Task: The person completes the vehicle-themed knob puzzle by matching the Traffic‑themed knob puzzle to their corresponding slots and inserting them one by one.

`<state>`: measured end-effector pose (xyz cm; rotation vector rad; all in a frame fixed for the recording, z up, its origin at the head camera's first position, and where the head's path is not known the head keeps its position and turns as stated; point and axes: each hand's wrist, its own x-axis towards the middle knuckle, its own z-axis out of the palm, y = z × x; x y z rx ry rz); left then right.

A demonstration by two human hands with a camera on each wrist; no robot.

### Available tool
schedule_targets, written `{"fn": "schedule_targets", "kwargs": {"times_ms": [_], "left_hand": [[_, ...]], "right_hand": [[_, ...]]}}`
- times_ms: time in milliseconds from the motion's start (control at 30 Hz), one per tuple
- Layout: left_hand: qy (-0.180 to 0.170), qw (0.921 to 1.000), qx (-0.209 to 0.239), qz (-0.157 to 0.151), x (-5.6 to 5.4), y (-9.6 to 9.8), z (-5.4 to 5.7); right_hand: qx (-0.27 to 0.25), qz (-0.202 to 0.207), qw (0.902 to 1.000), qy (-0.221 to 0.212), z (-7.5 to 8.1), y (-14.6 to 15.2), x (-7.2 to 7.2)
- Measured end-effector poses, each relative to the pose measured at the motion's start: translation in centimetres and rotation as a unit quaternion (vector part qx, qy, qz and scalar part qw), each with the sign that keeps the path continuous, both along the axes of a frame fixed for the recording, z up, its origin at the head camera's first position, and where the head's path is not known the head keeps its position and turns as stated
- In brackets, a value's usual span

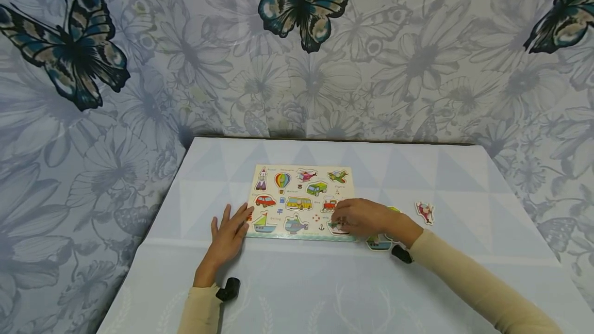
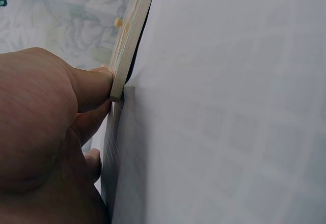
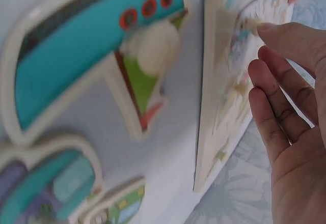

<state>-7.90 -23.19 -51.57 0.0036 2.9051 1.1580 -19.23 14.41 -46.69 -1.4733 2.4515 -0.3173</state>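
A pale wooden peg puzzle board with colourful vehicle pictures lies on the table. My left hand rests at its left edge, fingers spread; in the left wrist view the thumb touches the board's edge. Over the board's lower right corner, my right hand pinches the small wooden knob of a puzzle piece between thumb and forefinger, the other fingers loosely bent. That piece is mostly covered by the hand, and its picture is unclear. A sailboat piece with a knob lies beside the board, near the right wrist.
Beside the board, partly under the right forearm, lie more loose pieces, among them a teal and purple piece and a green one. A red and white piece lies farther right. The table's far edge meets butterfly-patterned cloth.
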Motion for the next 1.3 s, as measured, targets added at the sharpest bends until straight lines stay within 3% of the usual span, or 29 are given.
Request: {"fn": "schedule_targets", "kwargs": {"times_ms": [267, 600, 900, 1300], "left_hand": [[-0.006, 1.0, -0.002, -0.001, 0.0, 0.0, -0.1], [0.003, 0.9999, -0.011, -0.003, -0.1, 0.0, -0.1], [0.001, 1.0, -0.009, 0.0, -0.1, 0.0, -0.1], [0.006, 1.0, -0.005, -0.002, -0.1, -0.2, -0.3]], "right_hand": [[-0.026, -0.032, 0.9991, -0.009, 1.0, 1.9, -1.1], [-0.039, -0.077, 0.9962, -0.014, 1.0, 5.2, -2.9], [-0.038, -0.134, 0.9902, -0.007, 1.5, 9.4, -3.5], [-0.028, -0.176, 0.984, -0.001, 1.1, 13.6, -3.7]]}}
